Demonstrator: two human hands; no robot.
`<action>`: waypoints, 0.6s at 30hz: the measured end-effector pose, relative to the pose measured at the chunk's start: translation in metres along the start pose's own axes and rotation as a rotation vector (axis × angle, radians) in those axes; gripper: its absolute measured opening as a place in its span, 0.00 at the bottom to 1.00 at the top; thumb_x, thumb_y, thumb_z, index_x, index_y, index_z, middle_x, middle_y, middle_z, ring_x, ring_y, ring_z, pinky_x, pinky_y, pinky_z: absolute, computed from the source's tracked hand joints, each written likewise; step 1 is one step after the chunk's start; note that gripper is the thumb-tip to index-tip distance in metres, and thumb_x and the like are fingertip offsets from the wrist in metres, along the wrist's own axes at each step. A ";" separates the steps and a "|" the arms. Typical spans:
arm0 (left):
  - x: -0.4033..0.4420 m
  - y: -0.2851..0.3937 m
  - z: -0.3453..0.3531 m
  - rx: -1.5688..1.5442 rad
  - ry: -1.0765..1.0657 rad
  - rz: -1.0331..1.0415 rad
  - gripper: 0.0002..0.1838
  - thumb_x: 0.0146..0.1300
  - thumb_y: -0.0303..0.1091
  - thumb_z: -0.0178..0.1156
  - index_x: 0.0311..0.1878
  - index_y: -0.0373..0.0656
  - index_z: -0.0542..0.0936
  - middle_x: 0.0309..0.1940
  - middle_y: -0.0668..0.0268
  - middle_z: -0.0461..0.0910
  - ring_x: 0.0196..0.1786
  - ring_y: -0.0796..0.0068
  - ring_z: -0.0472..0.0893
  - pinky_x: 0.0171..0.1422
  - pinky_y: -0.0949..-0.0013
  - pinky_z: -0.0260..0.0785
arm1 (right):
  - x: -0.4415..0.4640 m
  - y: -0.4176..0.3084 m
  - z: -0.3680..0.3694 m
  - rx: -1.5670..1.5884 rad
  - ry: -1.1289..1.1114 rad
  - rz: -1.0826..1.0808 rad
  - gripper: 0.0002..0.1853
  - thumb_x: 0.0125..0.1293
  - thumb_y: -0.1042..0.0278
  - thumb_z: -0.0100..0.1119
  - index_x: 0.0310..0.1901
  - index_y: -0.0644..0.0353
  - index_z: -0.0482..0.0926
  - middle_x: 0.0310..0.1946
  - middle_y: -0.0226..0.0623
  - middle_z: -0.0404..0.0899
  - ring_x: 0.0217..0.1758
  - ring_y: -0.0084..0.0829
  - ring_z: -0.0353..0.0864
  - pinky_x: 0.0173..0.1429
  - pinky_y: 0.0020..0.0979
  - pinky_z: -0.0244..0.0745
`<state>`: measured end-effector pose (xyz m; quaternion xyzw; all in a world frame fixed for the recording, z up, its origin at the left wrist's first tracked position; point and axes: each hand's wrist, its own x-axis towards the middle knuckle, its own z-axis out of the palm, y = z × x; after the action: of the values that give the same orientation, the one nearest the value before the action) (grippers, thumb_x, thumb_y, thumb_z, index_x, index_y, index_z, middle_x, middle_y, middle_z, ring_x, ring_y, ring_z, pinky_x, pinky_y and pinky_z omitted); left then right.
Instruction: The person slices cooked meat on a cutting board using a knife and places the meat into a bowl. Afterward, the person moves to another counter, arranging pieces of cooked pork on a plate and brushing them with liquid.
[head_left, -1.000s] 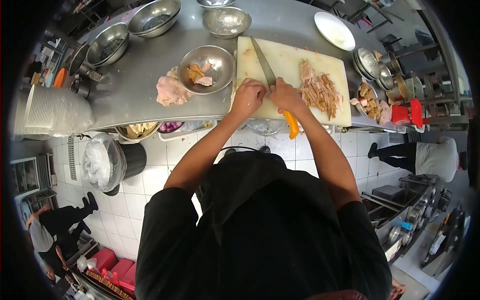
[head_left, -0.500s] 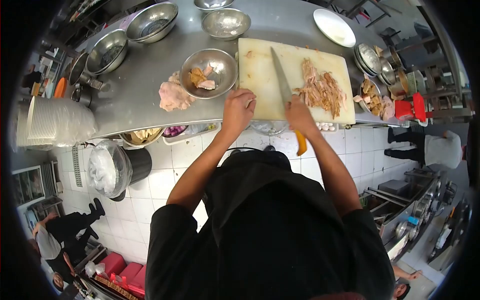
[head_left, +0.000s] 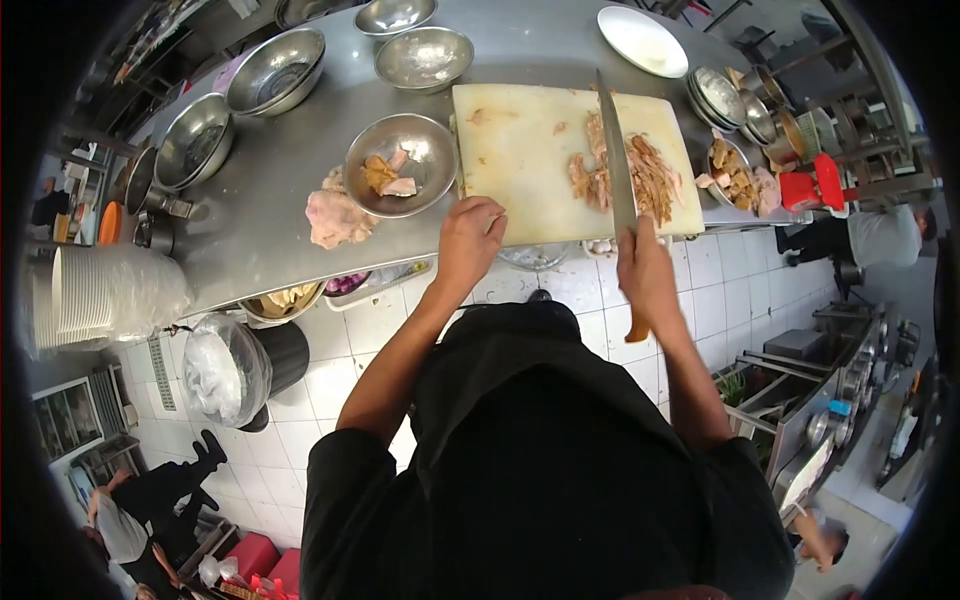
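At near edge of steel bench: right hand gripping orange-handled knife over shredded brown meat on white rectangular board; left hand part-open, at near-left corner.

A white plate lies on the steel table; a black bin stands on white tiles.

L hand loosely curled, R hand clenched

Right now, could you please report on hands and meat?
Right hand gripping knife; left hand at corner of cutting board. Shredded meat on board, partly behind blade.
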<state>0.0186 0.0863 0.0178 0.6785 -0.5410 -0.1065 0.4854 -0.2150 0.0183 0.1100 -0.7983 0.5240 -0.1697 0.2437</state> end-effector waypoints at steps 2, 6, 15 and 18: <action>0.001 0.001 0.003 -0.010 -0.011 0.006 0.06 0.54 0.28 0.66 0.34 0.38 0.84 0.38 0.59 0.84 0.42 0.58 0.82 0.49 0.62 0.74 | -0.020 0.022 0.027 -0.135 -0.056 0.042 0.13 0.70 0.65 0.48 0.47 0.66 0.63 0.25 0.66 0.77 0.32 0.67 0.77 0.39 0.62 0.70; 0.013 0.002 0.013 -0.055 -0.043 0.003 0.06 0.55 0.29 0.66 0.35 0.38 0.85 0.38 0.60 0.84 0.41 0.60 0.82 0.46 0.64 0.76 | -0.016 0.033 0.024 -0.106 -0.293 0.190 0.12 0.70 0.66 0.47 0.44 0.68 0.66 0.26 0.66 0.78 0.34 0.66 0.78 0.40 0.61 0.72; 0.032 0.026 0.071 -0.048 -0.206 -0.086 0.13 0.55 0.31 0.65 0.42 0.36 0.83 0.45 0.56 0.81 0.45 0.57 0.81 0.51 0.61 0.74 | -0.025 0.009 -0.030 0.053 -0.094 0.290 0.09 0.69 0.67 0.51 0.41 0.66 0.68 0.28 0.61 0.79 0.32 0.63 0.78 0.38 0.55 0.72; 0.049 0.056 0.071 -0.060 -0.247 -0.074 0.14 0.55 0.30 0.66 0.45 0.37 0.83 0.47 0.56 0.80 0.46 0.55 0.81 0.53 0.61 0.73 | -0.028 0.010 -0.051 0.283 -0.131 0.450 0.09 0.69 0.68 0.50 0.43 0.65 0.68 0.28 0.60 0.79 0.33 0.61 0.78 0.39 0.51 0.72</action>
<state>-0.0452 0.0097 0.0433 0.6648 -0.5678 -0.2236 0.4309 -0.2605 0.0299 0.1465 -0.6289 0.6424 -0.1308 0.4178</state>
